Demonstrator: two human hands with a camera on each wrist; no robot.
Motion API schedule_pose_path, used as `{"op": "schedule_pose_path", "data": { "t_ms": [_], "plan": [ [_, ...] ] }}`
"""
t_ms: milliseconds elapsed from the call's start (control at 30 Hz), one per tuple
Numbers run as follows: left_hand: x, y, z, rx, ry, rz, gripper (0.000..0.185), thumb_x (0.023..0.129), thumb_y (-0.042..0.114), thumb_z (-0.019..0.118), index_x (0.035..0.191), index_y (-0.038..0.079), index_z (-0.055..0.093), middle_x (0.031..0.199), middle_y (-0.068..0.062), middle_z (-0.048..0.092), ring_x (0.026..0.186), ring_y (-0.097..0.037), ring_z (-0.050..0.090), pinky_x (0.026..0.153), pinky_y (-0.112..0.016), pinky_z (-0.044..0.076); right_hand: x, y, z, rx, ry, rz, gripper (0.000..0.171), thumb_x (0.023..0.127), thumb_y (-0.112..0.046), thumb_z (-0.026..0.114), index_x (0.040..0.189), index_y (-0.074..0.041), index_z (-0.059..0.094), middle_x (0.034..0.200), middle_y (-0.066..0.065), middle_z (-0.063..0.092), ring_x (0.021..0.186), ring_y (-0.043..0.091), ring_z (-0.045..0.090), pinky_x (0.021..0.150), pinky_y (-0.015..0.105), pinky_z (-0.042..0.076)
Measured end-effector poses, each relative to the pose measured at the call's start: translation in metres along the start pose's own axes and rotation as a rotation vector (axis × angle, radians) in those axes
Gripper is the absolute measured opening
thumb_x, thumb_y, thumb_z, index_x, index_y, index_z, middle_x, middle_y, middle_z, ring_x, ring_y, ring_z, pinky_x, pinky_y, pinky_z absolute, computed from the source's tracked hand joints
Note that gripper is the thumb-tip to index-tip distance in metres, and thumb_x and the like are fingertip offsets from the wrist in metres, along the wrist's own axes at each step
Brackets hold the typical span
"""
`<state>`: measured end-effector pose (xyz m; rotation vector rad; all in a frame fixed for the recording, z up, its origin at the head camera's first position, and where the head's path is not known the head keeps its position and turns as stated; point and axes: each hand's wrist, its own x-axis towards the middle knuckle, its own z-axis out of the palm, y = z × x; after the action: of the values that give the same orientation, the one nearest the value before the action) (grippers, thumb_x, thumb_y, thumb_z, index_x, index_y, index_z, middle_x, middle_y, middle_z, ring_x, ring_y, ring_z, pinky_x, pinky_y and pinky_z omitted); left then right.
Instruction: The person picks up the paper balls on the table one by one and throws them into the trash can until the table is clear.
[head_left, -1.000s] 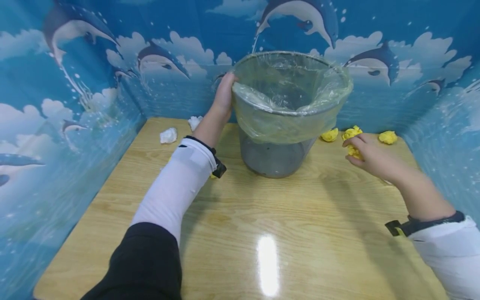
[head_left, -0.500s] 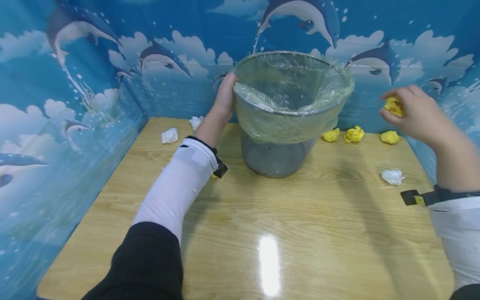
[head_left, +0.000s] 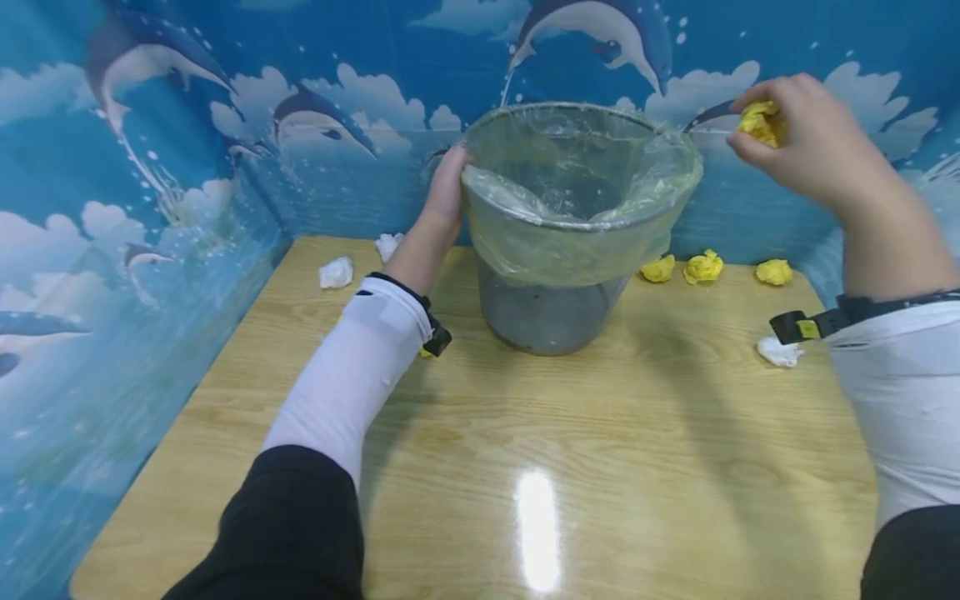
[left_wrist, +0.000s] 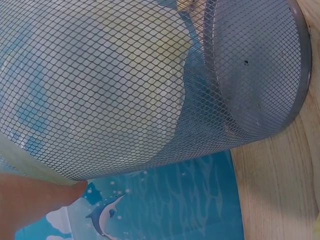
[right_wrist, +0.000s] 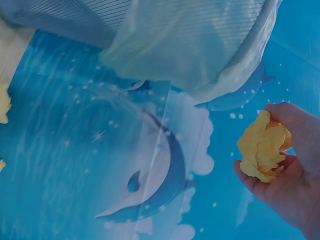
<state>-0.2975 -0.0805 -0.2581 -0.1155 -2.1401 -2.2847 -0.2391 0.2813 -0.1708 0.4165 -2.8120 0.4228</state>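
My right grip (head_left: 821,146) pinches a crumpled yellow ball (head_left: 765,125), my left grip (head_left: 447,185) holds the bin (head_left: 551,317): the carrying step, I judge, next needing a reach over its mouth.

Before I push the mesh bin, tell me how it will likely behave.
The mesh bin is probably light for its size, being see-through mesh. Pushed high, it may tip, since it narrows downward. Its thin, crinkled liner would likely flop and shift.

No text, label, brand, number or sign can be read in the head or wrist views.
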Motion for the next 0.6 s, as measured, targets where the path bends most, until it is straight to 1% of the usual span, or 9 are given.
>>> {"op": "schedule_pose_path", "data": {
  "t_ms": [200,267,400,467,533,600],
  "plan": [
    [0.002,-0.001,0.003,-0.038,-0.001,-0.004,0.057,0.095,0.023,0.036,0.151,0.015,0.032,0.156,0.002,0.027,0.127,-0.013,0.035,0.090,-0.025,0.034,0.016,-0.019,-0.002,0.005,0.017,-0.050,0.048,0.101,-0.021,0.045,0.143,0.001,0.040,0.138,0.029,0.037,0.106,0.041,0.040,0.074,0.032,0.031],
    [0.003,-0.001,0.004,-0.045,-0.005,-0.008,0.057,0.095,0.023,0.036,0.151,0.015,0.031,0.157,0.003,0.026,0.131,-0.014,0.034,0.091,-0.025,0.034,0.021,-0.026,0.000,0.006,0.020,-0.061,0.047,0.101,-0.021,0.044,0.143,0.000,0.040,0.139,0.028,0.037,0.109,0.041,0.040,0.077,0.036,0.034],
    [0.003,0.000,0.004,-0.043,0.007,-0.025,0.057,0.096,0.023,0.037,0.153,0.018,0.029,0.159,0.005,0.023,0.137,-0.013,0.030,0.097,-0.026,0.034,0.032,-0.041,0.005,0.034,0.017,-0.079,0.047,0.101,-0.022,0.044,0.143,-0.001,0.040,0.140,0.027,0.037,0.113,0.040,0.039,0.086,0.048,0.037],
    [0.003,-0.001,0.003,-0.052,0.015,-0.024,0.055,0.096,0.023,0.037,0.151,0.016,0.033,0.156,0.002,0.028,0.132,-0.013,0.035,0.096,-0.026,0.035,0.036,-0.048,0.008,0.060,0.008,-0.081,0.048,0.101,-0.024,0.043,0.144,-0.002,0.039,0.141,0.026,0.036,0.115,0.040,0.039,0.089,0.052,0.037],
    [0.002,-0.001,0.003,-0.054,0.021,-0.019,0.052,0.096,0.023,0.037,0.147,0.014,0.038,0.152,-0.001,0.033,0.121,-0.013,0.040,0.092,-0.026,0.036,0.039,-0.055,0.011,0.077,0.000,-0.091,0.048,0.102,-0.025,0.043,0.144,-0.003,0.038,0.142,0.025,0.036,0.114,0.038,0.040,0.090,0.051,0.038],
    [0.002,-0.002,0.003,-0.051,0.017,-0.016,0.050,0.095,0.022,0.037,0.145,0.012,0.040,0.150,-0.001,0.035,0.113,-0.013,0.041,0.089,-0.025,0.036,0.041,-0.061,0.014,0.091,-0.009,-0.096,0.049,0.102,-0.026,0.043,0.144,-0.003,0.038,0.142,0.024,0.037,0.113,0.037,0.041,0.089,0.049,0.038]
  ]
}}
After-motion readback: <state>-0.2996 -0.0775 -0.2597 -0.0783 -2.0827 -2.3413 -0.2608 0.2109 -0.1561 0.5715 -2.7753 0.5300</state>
